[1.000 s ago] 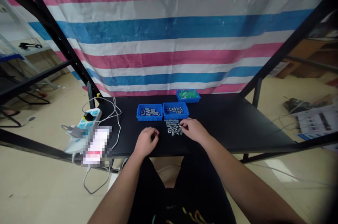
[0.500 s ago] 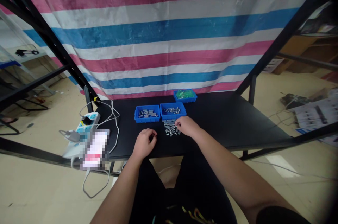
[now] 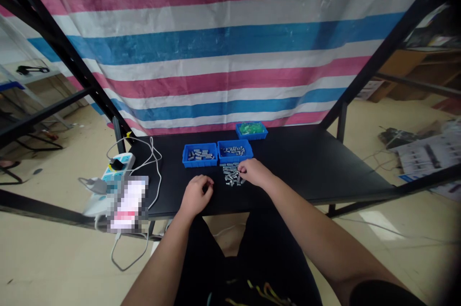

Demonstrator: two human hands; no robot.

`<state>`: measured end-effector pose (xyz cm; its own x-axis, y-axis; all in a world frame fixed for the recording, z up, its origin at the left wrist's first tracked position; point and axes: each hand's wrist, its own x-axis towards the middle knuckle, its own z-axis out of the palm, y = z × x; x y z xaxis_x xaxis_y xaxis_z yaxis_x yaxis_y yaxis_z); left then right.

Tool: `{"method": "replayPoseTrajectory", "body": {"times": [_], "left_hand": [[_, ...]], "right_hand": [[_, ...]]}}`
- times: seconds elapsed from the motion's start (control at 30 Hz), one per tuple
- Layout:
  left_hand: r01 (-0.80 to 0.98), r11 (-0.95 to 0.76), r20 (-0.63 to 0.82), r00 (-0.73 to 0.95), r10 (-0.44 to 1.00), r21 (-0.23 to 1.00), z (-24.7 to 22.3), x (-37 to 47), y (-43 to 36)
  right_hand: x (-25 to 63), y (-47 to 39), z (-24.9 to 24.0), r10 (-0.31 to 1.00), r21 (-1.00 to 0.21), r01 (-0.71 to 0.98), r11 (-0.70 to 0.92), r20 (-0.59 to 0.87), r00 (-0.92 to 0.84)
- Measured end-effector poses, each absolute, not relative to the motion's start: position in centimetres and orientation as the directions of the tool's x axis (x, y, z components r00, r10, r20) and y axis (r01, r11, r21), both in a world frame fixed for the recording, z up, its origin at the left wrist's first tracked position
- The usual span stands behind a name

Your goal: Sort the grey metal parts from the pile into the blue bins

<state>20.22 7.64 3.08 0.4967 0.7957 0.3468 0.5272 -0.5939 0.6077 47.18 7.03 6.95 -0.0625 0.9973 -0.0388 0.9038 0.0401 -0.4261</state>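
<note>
Right hand (image 3: 255,172): fingers drawn together at the right edge of the small metal parts (image 3: 230,175); we cannot tell whether one is pinched. Left hand (image 3: 196,194): curled, contents hidden from us. Parts lie on the black table (image 3: 306,166), before two adjoining blue bins (image 3: 200,162).

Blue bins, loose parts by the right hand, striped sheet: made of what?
Blue bins: probably molded plastic, satin; uniform blue across walls and rims.
Loose parts: likely metal, silvery, fairly shiny; bright glints, exact metal unclear.
Striped sheet: apparently plastic tarp, semi-gloss; creases and light streaks.
</note>
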Motion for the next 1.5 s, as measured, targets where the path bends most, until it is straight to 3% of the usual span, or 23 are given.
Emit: {"method": "replayPoseTrajectory", "body": {"times": [0.4,0.5,0.63,0.7,0.8,0.9,0.97,1.27,1.4,1.5], "left_hand": [[0.531,-0.59,0.343,0.495,0.798,0.608,3.1,20.2,7.6],[0.532,-0.593,0.348,0.493,0.797,0.604,3.1,20.2,7.6],[0.535,-0.596,0.35,0.494,0.796,0.599,3.1,20.2,7.6],[0.536,-0.593,0.349,0.491,0.798,0.602,3.1,20.2,7.6],[0.527,-0.589,0.346,0.491,0.799,0.613,3.1,20.2,7.6],[0.521,-0.59,0.347,0.493,0.798,0.617,3.0,20.2,7.6],[0.522,-0.591,0.347,0.494,0.797,0.615,3.0,20.2,7.6],[0.519,-0.59,0.347,0.493,0.798,0.619,3.1,20.2,7.6],[0.519,-0.59,0.342,0.499,0.797,0.619,3.1,20.2,7.6],[0.519,-0.591,0.346,0.496,0.796,0.617,3.0,20.2,7.7]], "right_hand": [[46.6,6.9,7.1,0.994,-0.385,0.917,0.106,0.025,-0.105],[47.2,7.5,7.7,0.984,-0.488,0.861,0.144,0.16,-0.074],[48.0,8.2,8.7,0.917,-0.588,0.798,0.132,0.377,0.126],[48.2,7.7,9.3,0.93,-0.566,0.82,0.083,0.339,0.14],[48.0,5.9,9.8,0.991,-0.501,0.865,-0.002,0.116,0.07],[47.0,3.6,9.3,0.996,-0.46,0.888,0.007,-0.075,-0.047],[46.0,2.5,8.6,0.99,-0.459,0.888,0.022,-0.111,-0.082],[44.6,1.5,7.0,0.988,-0.458,0.887,0.056,-0.105,-0.116],[45.7,3.3,7.8,0.992,-0.591,0.803,0.075,-0.035,-0.118],[46.3,5.2,7.9,0.983,-0.741,0.669,0.058,0.161,0.093]]}}
